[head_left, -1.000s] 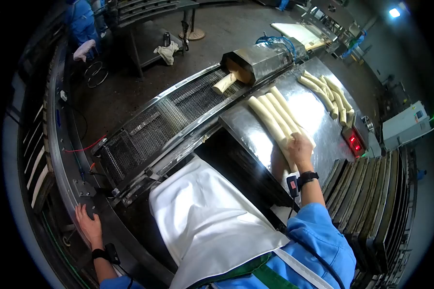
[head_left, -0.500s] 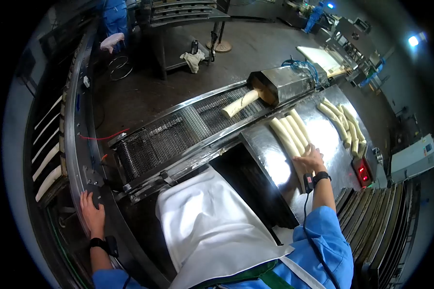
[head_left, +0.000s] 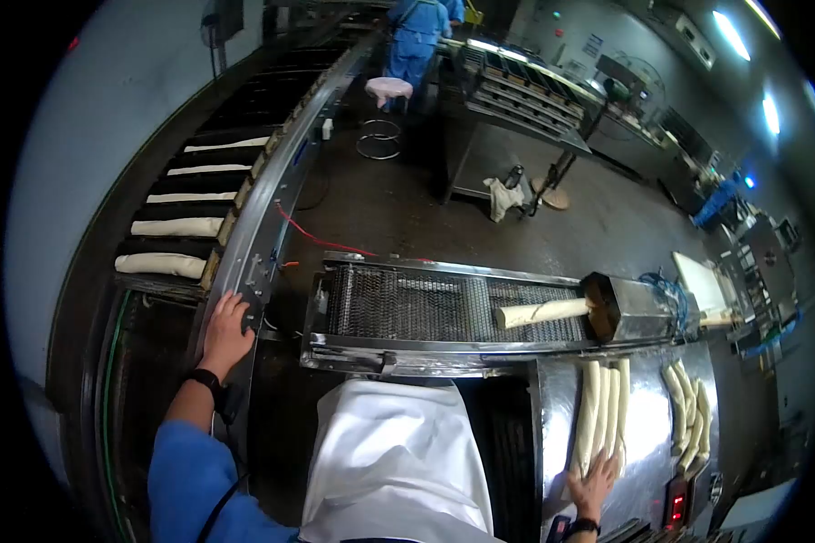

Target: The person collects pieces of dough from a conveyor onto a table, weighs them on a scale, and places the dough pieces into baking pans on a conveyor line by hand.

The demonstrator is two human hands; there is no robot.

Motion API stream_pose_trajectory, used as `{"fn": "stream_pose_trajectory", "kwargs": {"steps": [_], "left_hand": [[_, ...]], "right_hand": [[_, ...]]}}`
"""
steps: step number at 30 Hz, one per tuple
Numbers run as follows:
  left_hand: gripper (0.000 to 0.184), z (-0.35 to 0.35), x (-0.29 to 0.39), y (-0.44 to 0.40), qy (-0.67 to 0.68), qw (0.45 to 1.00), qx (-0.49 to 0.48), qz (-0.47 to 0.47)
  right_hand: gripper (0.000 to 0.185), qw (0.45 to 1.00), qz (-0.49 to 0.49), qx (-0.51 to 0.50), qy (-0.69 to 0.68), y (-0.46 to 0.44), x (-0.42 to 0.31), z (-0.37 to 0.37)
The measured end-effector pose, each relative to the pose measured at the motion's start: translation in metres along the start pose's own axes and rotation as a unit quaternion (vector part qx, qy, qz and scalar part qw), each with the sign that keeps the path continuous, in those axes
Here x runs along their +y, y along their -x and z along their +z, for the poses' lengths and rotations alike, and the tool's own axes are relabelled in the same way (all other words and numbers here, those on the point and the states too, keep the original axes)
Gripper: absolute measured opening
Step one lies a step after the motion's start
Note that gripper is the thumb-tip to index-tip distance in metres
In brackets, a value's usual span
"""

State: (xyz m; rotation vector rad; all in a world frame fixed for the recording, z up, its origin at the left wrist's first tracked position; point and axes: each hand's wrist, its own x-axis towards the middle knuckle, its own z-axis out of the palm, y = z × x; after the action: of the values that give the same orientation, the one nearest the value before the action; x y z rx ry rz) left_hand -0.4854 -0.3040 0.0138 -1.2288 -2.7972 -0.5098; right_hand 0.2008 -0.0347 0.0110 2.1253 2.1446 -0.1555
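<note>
My left hand (head_left: 228, 333) rests on the metal side rail (head_left: 254, 217) of the long conveyor, fingers spread and holding nothing. On the steel table (head_left: 647, 452), my right hand (head_left: 593, 482) lies over the lower ends of several long dough rolls (head_left: 602, 407) placed side by side, its fingers apart. Another dough roll (head_left: 539, 313) sticks out of the metal hood (head_left: 638, 308) onto the mesh belt (head_left: 407, 303). More rolls (head_left: 691, 421) lie in a loose group at the table's right side.
Dough strips (head_left: 179, 226) sit in dark trays on the left conveyor. A red digital display (head_left: 677, 507) is at the table's lower right. Beyond are a pink-covered stool (head_left: 388, 89), a stacked-tray table (head_left: 525, 100) and people in blue (head_left: 414, 41).
The view has swung left, bringing more of the tray conveyor into sight. The dough roll has come further out of the hood. My right hand has spread from a closer grasp over the rolls.
</note>
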Motion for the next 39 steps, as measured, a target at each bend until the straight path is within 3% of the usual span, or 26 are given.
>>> {"fn": "stream_pose_trajectory", "kwargs": {"steps": [1,4,6,9,10,11,13,15,16,17,18,19,21,23,25,28,32,39], "left_hand": [[0.043,-0.001,0.002,0.000,-0.001,1.000,-0.006,0.003],[0.042,0.000,0.001,0.000,-0.007,1.000,0.005,0.008],[0.042,0.003,0.000,0.000,-0.013,0.999,0.026,0.019],[0.043,0.005,0.001,-0.003,-0.019,0.999,0.031,0.021],[0.044,0.009,-0.001,-0.004,-0.020,0.998,0.045,0.027],[0.044,0.016,-0.001,-0.002,-0.025,0.998,0.045,0.020],[0.044,0.029,0.005,-0.007,0.001,0.994,0.104,-0.040],[0.045,0.045,0.037,-0.018,-0.010,0.982,0.157,-0.102],[0.045,0.059,0.046,-0.029,0.053,0.984,0.152,-0.077],[0.044,0.073,0.066,-0.040,0.202,0.966,0.143,-0.080],[0.044,0.077,0.095,-0.045,0.209,0.967,0.142,-0.029],[0.045,0.078,0.125,-0.050,0.227,0.968,0.108,0.003],[0.049,0.086,0.180,-0.061,0.243,0.962,0.077,0.099],[0.053,0.092,0.227,-0.076,0.164,0.968,0.026,0.189],[0.055,0.104,0.264,-0.087,0.167,0.957,0.002,0.237],[0.056,0.101,0.305,-0.093,0.153,0.960,-0.191,0.133],[0.047,0.135,0.318,-0.078,0.097,0.976,-0.076,0.179],[0.049,0.120,0.330,-0.047,0.066,0.966,-0.107,0.224]], "right_hand": [[0.111,0.997,-0.036,0.065,-0.023,0.007,0.014,0.015],[0.106,0.993,-0.044,0.107,-0.024,0.023,0.035,0.045],[0.099,0.970,-0.074,0.228,-0.030,0.016,0.046,0.069],[0.092,0.946,-0.097,0.308,0.015,-0.004,0.045,0.088],[0.086,0.949,-0.039,0.312,-0.015,-0.007,0.040,0.090],[0.086,0.950,-0.046,0.308,-0.018,-0.005,0.025,0.078],[0.083,0.976,0.073,0.201,-0.037,0.008,-0.007,0.039],[0.081,0.981,0.102,0.162,-0.027,0.005,-0.025,0.017],[0.082,0.983,0.100,0.154,0.000,-0.001,-0.027,0.016],[0.082,0.984,0.100,0.145,0.026,-0.006,-0.024,0.018],[0.097,0.989,0.047,0.137,0.008,-0.015,-0.011,0.026],[0.097,0.989,0.057,0.137,0.006,-0.016,-0.008,0.033],[0.095,0.984,-0.024,0.178,-0.005,-0.022,-0.006,0.035],[0.089,0.983,-0.035,0.180,-0.003,-0.018,-0.011,0.033],[0.091,0.980,-0.055,0.190,-0.021,-0.015,-0.012,0.033],[0.093,0.984,-0.060,0.166,-0.026,-0.007,-0.020,0.020],[0.090,0.992,-0.066,0.104,-0.008,-0.005,-0.032,0.004],[0.084,0.998,-0.064,0.014,-0.003,-0.030,-0.047,-0.015]]}}
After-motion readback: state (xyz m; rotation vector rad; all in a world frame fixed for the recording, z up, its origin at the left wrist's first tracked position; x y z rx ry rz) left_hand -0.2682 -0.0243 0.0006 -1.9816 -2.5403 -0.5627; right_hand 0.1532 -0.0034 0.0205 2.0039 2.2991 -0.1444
